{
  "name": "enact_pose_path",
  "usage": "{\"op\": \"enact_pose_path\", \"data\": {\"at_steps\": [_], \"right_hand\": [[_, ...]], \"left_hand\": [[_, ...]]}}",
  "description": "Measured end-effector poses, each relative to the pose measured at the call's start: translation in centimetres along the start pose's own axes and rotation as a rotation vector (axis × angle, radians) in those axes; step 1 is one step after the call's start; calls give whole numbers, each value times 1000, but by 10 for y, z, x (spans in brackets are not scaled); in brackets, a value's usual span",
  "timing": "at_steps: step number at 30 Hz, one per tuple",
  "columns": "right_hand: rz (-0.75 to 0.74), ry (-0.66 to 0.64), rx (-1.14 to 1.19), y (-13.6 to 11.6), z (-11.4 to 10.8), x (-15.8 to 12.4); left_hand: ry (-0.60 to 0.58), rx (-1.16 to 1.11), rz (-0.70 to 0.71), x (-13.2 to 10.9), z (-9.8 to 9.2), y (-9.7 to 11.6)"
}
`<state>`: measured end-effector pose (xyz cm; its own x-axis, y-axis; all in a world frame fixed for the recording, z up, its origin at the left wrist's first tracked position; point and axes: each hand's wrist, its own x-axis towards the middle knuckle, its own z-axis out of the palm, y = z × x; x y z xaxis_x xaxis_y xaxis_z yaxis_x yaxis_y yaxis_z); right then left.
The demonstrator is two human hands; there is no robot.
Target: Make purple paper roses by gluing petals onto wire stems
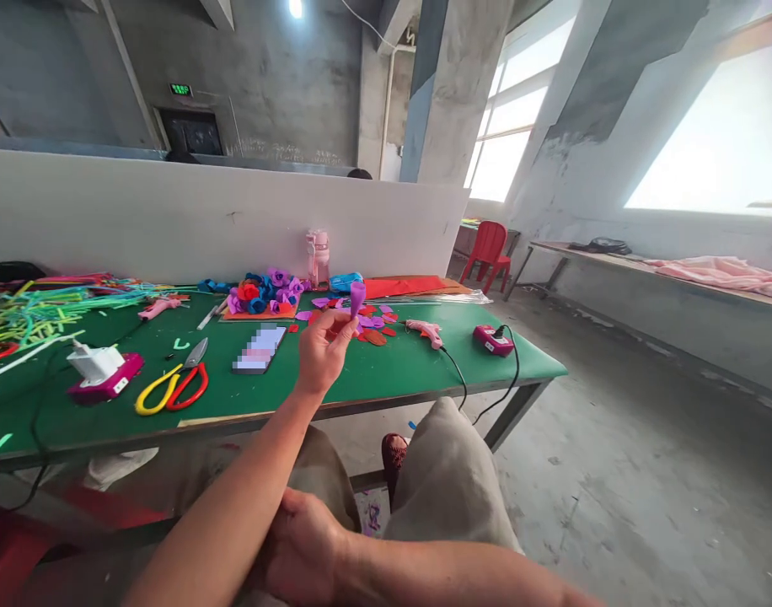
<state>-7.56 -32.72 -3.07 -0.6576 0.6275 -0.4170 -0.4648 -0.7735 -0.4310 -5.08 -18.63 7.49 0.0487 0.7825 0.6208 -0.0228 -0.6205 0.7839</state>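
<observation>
My left hand (326, 344) is raised above the front half of the green table (361, 375). Its thumb and fingers pinch a curled purple petal (357, 297), held upright. Behind that hand lie loose purple and red petals (373, 337). My right hand (307, 539) is low over my lap, beside and partly behind my left forearm. Its fingers are mostly hidden, so whether they grip anything is unclear. To the right of the petals a pink glue gun (425, 332) rests on the table with its cord over the front edge.
Scissors (187, 381) with yellow and red handles, a phone (260, 349) and a white plug (96, 362) lie on the left. Further back are finished paper-like flowers (265, 293), a pink bottle (318, 260) and colourful strips (50, 312). A power socket (493, 340) sits right.
</observation>
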Motion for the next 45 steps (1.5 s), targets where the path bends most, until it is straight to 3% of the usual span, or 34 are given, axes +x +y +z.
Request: {"op": "enact_pose_path", "data": {"at_steps": [3, 8, 11, 14, 20, 23, 26, 28, 29, 31, 34, 38, 41, 45], "right_hand": [[22, -50, -60, -21, -9, -2], [18, -392, -533, -88, -51, -14], [-147, -295, -722, -123, -79, -18], [-235, -238, -907, -136, -89, -16], [-297, -261, -1019, -127, -75, -15], [-352, -226, -1062, -141, -64, -12], [-423, -75, -1111, -186, -59, -8], [-586, 223, -1256, -231, -63, -6], [-701, 461, -1357, -256, -67, -6], [-780, 662, -1412, -304, -79, -5], [-848, 865, -1504, -359, -101, 1], [-866, 963, -1690, -399, -115, 29], [-813, 918, -1837, -413, -113, 66], [-719, 822, -2011, -416, -110, 115]], "left_hand": [[-2, -6, -9, 8, 5, 1], [95, -68, -25, 34, -8, 15], [141, -39, -48, 44, -24, 26], [182, -62, -87, 47, -36, 32], [154, -109, -168, 48, -43, 23], [115, -180, -196, 57, -43, 16], [94, -316, -152, 63, -37, 4], [107, -407, -125, 58, -26, -10], [112, -454, -138, 52, -19, -18], [95, -528, -239, 35, 1, -34], [63, -593, -427, 9, 27, -46], [3, -536, -463, -4, 35, -39], [58, -478, -482, -4, 29, -35], [35, -485, -601, -7, 27, -35]]}}
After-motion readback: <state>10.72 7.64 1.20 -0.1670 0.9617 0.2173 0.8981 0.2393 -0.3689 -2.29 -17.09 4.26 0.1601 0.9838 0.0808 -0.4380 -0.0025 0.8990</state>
